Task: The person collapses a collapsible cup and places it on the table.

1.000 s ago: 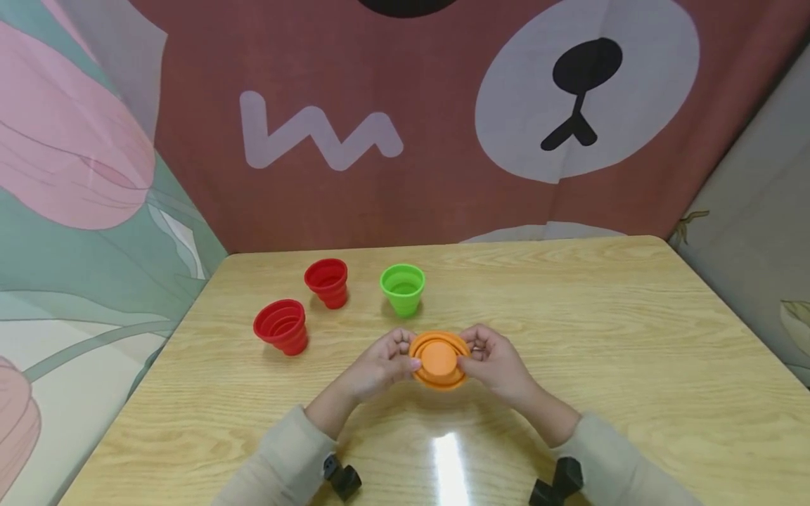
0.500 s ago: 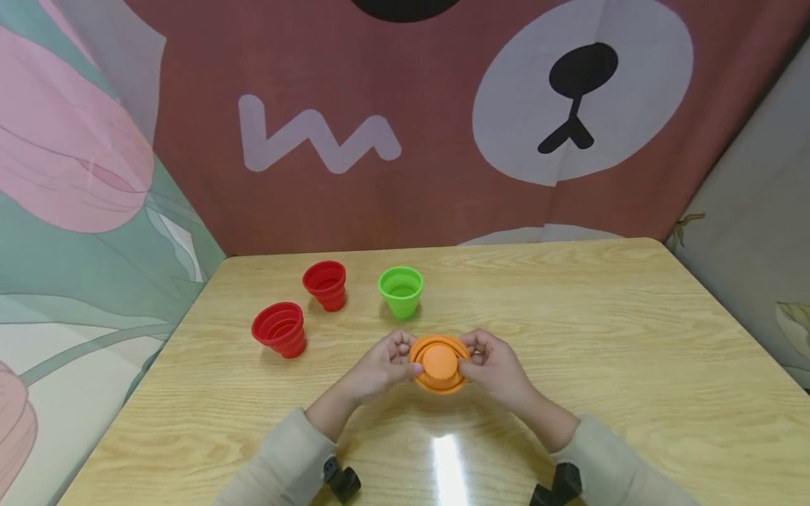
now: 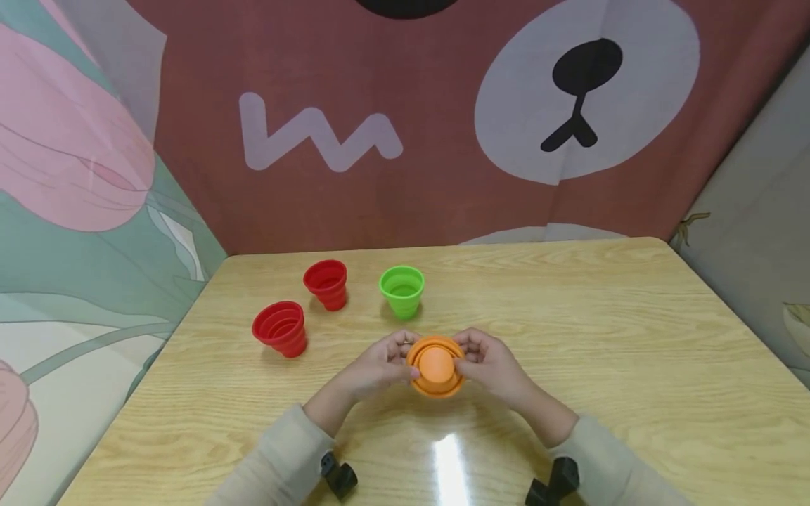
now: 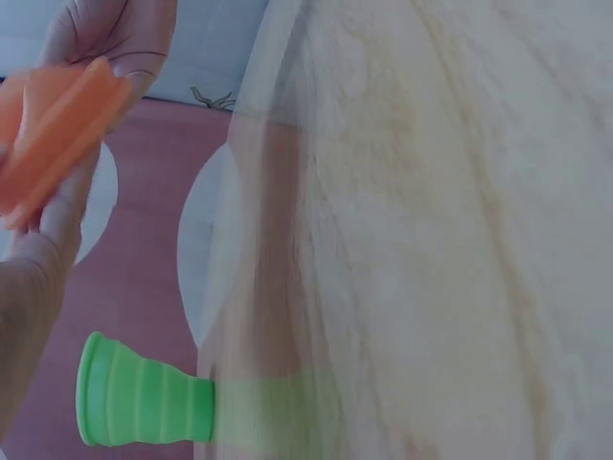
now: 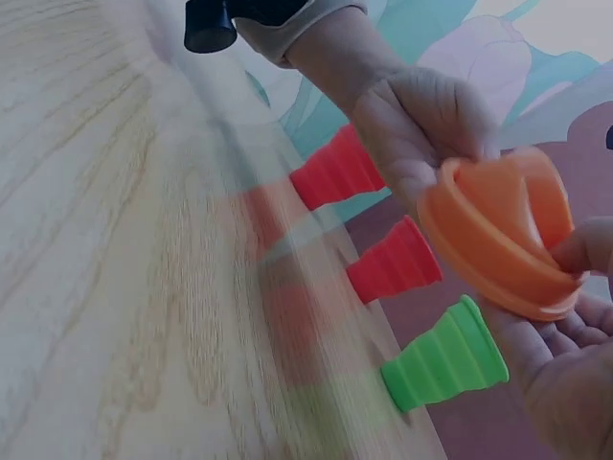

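Observation:
Both my hands hold an orange collapsible cup [image 3: 436, 365] in front of me, its folded rings squashed nearly flat and its round base facing up toward me. My left hand [image 3: 382, 367] pinches the left edge, thumb on the near face and fingers behind. On the opposite edge, my right hand [image 3: 496, 367] pinches likewise. In the right wrist view the orange cup [image 5: 503, 230] stands well off the table, with its folds uneven and partly pushed in. Beyond the hands an opened green collapsible cup [image 3: 403, 289] stands upright.
Two opened red collapsible cups stand on the left, one farther back [image 3: 326, 283] and one nearer [image 3: 281, 329]. The wooden table [image 3: 620, 337] meets a printed cloth backdrop [image 3: 436, 190] at its far edge. Black wrist cameras sit by both sleeves.
The orange cup has shifted slightly toward me and left, and its rings look a little differently folded. Both hands keep their grip; the green and red cups stay put.

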Demonstrator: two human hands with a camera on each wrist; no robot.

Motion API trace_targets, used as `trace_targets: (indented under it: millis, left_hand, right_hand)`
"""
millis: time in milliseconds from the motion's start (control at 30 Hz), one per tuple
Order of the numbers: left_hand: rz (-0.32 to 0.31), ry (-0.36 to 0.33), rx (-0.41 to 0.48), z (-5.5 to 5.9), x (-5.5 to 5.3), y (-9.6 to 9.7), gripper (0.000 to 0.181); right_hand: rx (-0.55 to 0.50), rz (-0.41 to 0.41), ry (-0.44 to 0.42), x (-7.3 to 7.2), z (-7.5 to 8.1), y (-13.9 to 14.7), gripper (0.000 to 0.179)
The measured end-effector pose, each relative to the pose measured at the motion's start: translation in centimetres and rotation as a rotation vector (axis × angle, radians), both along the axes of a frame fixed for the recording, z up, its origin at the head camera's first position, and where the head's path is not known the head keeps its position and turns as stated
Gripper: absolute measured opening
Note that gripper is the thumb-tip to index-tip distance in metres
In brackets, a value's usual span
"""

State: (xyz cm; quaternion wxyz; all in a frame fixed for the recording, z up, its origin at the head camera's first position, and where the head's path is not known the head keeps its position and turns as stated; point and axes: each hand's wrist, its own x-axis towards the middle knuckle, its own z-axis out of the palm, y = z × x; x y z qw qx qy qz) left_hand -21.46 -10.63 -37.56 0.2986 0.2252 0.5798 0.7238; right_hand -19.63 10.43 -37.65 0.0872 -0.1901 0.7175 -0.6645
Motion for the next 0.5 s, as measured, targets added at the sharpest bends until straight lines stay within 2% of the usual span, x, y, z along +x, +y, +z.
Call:
trace_targets:
  millis: [133, 233, 367, 500]
  left_hand:
    - [-0.085, -0.031, 0.054, -0.2, -0.3, 0.1, 0.030]
    - [-0.099, -0.043, 0.056, -0.3, -0.4, 0.3, 0.022]
    - [-0.058, -0.042, 0.041, -0.2, -0.4, 0.8, 0.017]
    - [0.068, -0.076, 0.112, 0.3, -0.3, 1.4, 0.016]
  right_hand:
    - [0.012, 0.053, -0.037, -0.1, 0.1, 0.3, 0.027]
    - [0.019, 0.081, -0.056, -0.1, 0.1, 0.3, 0.029]
    - [-0.011, 0.078, -0.090, -0.1, 0.0, 0.5, 0.030]
    - [-0.197, 0.084, -0.158, -0.1, -0.2, 0.8, 0.030]
